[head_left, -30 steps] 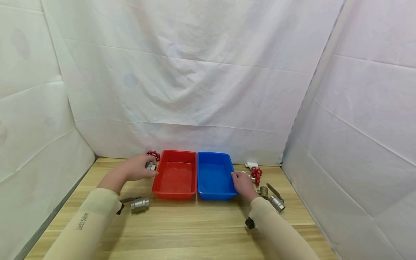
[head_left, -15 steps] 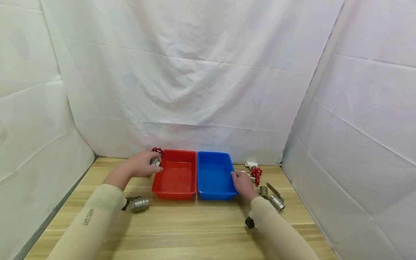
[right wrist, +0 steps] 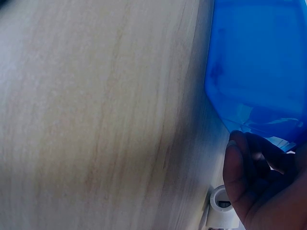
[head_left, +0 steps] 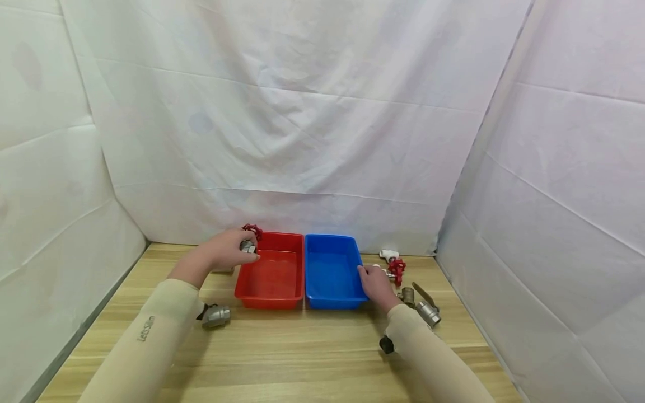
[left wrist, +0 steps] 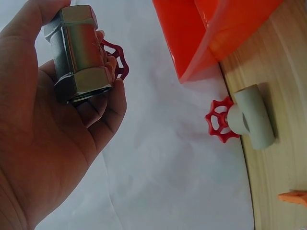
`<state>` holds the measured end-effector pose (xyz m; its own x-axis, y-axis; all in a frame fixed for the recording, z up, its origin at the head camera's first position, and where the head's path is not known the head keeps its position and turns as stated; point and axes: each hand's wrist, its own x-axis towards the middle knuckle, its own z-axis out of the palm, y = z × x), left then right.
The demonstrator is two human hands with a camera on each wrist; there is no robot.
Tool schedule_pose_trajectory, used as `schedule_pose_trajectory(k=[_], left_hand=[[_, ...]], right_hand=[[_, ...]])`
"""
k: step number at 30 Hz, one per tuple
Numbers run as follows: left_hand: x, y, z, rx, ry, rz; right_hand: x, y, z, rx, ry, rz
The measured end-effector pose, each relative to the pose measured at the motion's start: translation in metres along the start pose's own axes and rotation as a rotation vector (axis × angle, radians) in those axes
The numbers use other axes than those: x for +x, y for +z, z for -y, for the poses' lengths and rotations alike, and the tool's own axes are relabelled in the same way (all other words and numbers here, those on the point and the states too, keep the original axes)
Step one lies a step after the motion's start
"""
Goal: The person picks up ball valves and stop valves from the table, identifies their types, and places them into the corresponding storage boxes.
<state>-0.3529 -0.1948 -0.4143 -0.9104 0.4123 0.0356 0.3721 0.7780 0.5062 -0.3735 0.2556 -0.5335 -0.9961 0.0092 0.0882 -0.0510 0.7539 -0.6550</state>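
My left hand [head_left: 229,251] grips a metal gate valve [left wrist: 82,55] with a red handwheel [head_left: 253,230], raised above the left rim of the red tray [head_left: 269,304]. In the left wrist view, the valve's hexagonal ends face the camera, and the curled fingers partly cover its handwheel. My right hand [head_left: 377,284] pinches the right rim of the blue tray [head_left: 336,305], which stands beside the red one. Seen from the right wrist, the thumb and fingertips meet at that tray's edge. Both trays have bare floors.
A steel ball valve [head_left: 216,316] lies front left. Behind the left hand stands a pale tee-shaped valve [left wrist: 258,117] with a red handwheel. On the right are white valves [head_left: 389,256] with red handwheels, a brass valve [head_left: 408,296] and a lever ball valve [head_left: 428,313]. White cloth surrounds the table.
My left hand has carried the gate valve right and slightly up, from beside the red tray to over its left rim. The right hand has stayed at the blue tray.
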Motion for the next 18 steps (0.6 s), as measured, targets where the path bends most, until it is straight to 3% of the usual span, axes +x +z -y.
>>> schedule_pose_trajectory(k=[18], left_hand=[[0.023,-0.006,-0.021,0.026,-0.005,-0.011]], right_hand=[[0.001,0.001,-0.001,-0.007,0.017,0.007]])
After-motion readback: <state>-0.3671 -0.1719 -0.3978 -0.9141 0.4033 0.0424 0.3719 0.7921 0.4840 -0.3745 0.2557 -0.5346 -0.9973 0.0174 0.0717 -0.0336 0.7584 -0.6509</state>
